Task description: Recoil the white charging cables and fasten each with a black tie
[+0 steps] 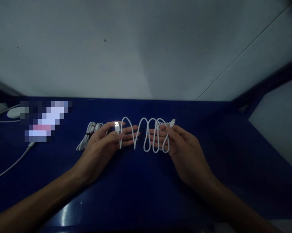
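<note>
A white cable (147, 136) stretches between my two hands in loose zigzag loops above the blue table. My left hand (106, 139) grips its USB plug end, thumb over the plug, with the other fingers extended behind the first loops. The small connector at the other end points up from my right hand (182, 139), whose thumb presses on the cable while the fingers lie behind the tighter loops. Beside my left wrist, a coiled white cable (84, 142) with a black tie rests on the table, partly hidden by that hand. More white cable seems to lie behind my right fingers.
On the left of the blue table (136, 194) lies a pixelated bright device (49, 121), with a white cord (13, 168) running from it to the left edge. A white rounded object (13, 112) is beside it. A pale wall (126, 58) rises behind the table.
</note>
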`<act>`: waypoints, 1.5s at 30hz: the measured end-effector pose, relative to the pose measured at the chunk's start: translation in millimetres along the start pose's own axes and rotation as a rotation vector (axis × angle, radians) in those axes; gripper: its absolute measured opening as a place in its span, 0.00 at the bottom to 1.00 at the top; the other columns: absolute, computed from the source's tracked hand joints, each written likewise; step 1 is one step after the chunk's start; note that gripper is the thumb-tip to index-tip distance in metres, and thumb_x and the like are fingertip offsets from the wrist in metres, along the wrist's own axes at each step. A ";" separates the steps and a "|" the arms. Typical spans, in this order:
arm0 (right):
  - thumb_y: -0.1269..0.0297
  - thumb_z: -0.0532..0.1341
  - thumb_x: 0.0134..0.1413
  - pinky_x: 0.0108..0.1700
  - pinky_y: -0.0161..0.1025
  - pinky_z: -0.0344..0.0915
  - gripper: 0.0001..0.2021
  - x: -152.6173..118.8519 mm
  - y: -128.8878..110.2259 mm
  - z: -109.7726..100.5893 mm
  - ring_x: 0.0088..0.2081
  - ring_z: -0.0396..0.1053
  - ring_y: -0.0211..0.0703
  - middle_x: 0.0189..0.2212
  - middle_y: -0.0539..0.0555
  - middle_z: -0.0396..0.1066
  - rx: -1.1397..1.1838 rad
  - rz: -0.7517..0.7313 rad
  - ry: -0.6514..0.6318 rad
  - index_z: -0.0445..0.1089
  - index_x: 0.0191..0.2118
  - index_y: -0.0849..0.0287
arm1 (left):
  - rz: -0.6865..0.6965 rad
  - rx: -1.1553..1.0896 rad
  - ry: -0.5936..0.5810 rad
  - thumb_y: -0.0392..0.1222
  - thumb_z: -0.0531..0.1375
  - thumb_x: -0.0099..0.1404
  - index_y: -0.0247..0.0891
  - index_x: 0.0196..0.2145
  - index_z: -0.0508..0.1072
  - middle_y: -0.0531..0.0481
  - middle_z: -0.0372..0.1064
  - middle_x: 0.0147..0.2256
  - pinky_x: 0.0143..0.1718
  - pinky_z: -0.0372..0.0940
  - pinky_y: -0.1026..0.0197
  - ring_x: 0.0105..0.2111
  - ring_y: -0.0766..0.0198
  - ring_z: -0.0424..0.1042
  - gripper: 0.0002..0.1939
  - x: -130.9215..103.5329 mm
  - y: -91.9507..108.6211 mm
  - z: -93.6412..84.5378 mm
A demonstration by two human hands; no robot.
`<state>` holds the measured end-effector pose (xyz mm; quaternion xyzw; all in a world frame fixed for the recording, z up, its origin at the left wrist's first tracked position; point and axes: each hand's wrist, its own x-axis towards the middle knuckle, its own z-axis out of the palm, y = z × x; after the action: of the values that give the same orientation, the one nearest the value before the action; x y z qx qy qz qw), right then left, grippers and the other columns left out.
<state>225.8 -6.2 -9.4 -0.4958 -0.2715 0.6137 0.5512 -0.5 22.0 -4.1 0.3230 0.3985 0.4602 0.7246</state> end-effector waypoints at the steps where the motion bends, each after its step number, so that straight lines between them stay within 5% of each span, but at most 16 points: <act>1: 0.53 0.73 0.66 0.58 0.56 0.81 0.12 0.4 0.0 -0.3 0.57 0.81 0.60 0.51 0.60 0.83 -0.006 0.001 0.006 0.81 0.46 0.56 | 0.000 0.001 0.001 0.32 0.70 0.69 0.38 0.47 0.80 0.38 0.82 0.58 0.66 0.71 0.39 0.62 0.39 0.78 0.09 -0.1 0.0 -0.2; 37: 0.54 0.71 0.69 0.55 0.54 0.83 0.11 2.7 2.0 -3.0 0.55 0.83 0.60 0.51 0.61 0.84 0.004 -0.031 0.040 0.80 0.46 0.56 | 0.045 -0.036 0.048 0.30 0.66 0.70 0.37 0.45 0.79 0.37 0.81 0.57 0.68 0.68 0.35 0.63 0.40 0.77 0.07 0.4 0.6 0.7; 45: 0.56 0.67 0.73 0.61 0.57 0.79 0.13 0.1 3.6 0.6 0.59 0.81 0.59 0.56 0.61 0.82 0.007 -0.005 -0.011 0.79 0.55 0.55 | 0.007 -0.042 0.013 0.32 0.66 0.70 0.34 0.49 0.82 0.34 0.80 0.58 0.65 0.69 0.38 0.64 0.39 0.74 0.10 0.5 -0.4 3.3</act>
<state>223.8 -6.9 -12.4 -0.4899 -0.2738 0.6159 0.5529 2.7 22.0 -3.0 0.3059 0.3924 0.4732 0.7270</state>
